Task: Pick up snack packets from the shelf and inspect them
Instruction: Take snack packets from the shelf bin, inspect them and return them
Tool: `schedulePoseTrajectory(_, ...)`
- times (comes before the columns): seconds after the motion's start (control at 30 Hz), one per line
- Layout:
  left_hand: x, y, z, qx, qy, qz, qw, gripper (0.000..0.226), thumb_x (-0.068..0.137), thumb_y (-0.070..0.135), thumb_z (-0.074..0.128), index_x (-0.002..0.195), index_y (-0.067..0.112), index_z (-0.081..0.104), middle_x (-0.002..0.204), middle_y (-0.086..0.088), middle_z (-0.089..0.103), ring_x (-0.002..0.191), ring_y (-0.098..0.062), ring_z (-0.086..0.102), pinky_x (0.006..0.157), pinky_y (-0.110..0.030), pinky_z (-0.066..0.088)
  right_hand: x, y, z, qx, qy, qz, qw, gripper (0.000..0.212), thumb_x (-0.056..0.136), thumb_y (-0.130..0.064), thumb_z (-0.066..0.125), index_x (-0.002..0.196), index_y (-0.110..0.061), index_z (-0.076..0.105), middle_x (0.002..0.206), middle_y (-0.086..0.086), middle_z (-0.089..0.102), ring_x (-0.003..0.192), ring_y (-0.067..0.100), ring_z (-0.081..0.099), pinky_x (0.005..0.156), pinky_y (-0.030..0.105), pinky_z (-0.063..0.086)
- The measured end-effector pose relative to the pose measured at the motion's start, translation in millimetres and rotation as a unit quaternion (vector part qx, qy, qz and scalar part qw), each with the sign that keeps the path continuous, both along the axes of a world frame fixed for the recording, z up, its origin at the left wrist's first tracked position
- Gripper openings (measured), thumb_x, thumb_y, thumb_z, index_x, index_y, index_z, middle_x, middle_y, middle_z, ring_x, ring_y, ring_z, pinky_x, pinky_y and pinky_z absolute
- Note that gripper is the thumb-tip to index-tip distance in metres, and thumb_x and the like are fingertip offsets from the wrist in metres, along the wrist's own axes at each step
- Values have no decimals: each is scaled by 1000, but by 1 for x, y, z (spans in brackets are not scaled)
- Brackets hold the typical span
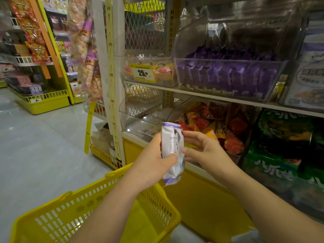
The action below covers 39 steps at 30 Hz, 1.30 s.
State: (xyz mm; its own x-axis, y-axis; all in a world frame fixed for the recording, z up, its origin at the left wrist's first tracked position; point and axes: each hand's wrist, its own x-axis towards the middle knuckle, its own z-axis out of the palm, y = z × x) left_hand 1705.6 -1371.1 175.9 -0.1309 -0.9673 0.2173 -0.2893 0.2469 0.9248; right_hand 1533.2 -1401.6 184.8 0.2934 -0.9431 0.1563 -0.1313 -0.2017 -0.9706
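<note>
A white, purple-ended foil snack packet (172, 153) is held upright in front of the shelf unit, its printed back panel turned toward the camera. The packet is gripped along its left side by the left hand (154, 160), thumb pressed across the lower front. The right hand (205, 149) is set against the packet's right edge: the forefinger touches near the top corner and the thumb meets the middle of the edge, the other fingers loosely spread. The packet is thus grasped by both hands, clear of every shelf.

Behind the hands, at the front edge of the lower shelf (245, 100), a clear plastic bin of red and orange snack bags (215, 125) is seen. Just to its right, dark green packets with white lettering (280, 146) are stacked. On the shelf above, a clear bin filled with rows of purple packets (226, 76) is seen, matching the purple of the held packet's ends. To the left of it, a smaller clear bin carries a yellow price tag marked 25 (142, 73).

A yellow slotted plastic shopping basket (98, 213) is seen below the left forearm, over the grey floor (35, 155). Its contents cannot be told. Strips of hanging snack bags (84, 50) are noted at the shelf unit's left corner post.
</note>
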Motion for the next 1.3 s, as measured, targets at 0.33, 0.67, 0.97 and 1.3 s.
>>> schedulePoseTrajectory(0.33,-6,7,21,-38,40,-104,993,53,84,11,60,118,51,57,122,15,66,115,-7,61,92,-26,52,-23,14,39,138,-107,74,982,51,80,-62,45,102,-27,73,98,7,73,63,20,66,49,22,47)
schedulePoseTrajectory(0.67,-48,14,88,-40,175,-57,982,40,101,11,45,122,44,55,130,14,54,109,-2,62,78,-25,56,-82,46,96,-69,-67,10,995,15,80,-20,67,92,-25,75,127,-3,64,100,15,69,83,34,58)
schedulePoseTrajectory(0.97,-117,8,142,-64,220,-114,967,31,93,16,59,123,22,54,112,-3,72,98,-23,71,85,-49,57,-125,75,153,-233,101,-62,965,92,80,-14,75,145,-49,20,145,-36,32,102,-6,64,76,23,58)
schedulePoseTrajectory(1.3,-173,-11,220,-235,111,-201,944,37,84,38,60,121,36,55,107,11,72,99,-8,69,78,-27,58,-193,88,273,-351,193,-157,903,46,69,-30,76,112,-25,61,99,-4,72,87,10,71,74,28,60)
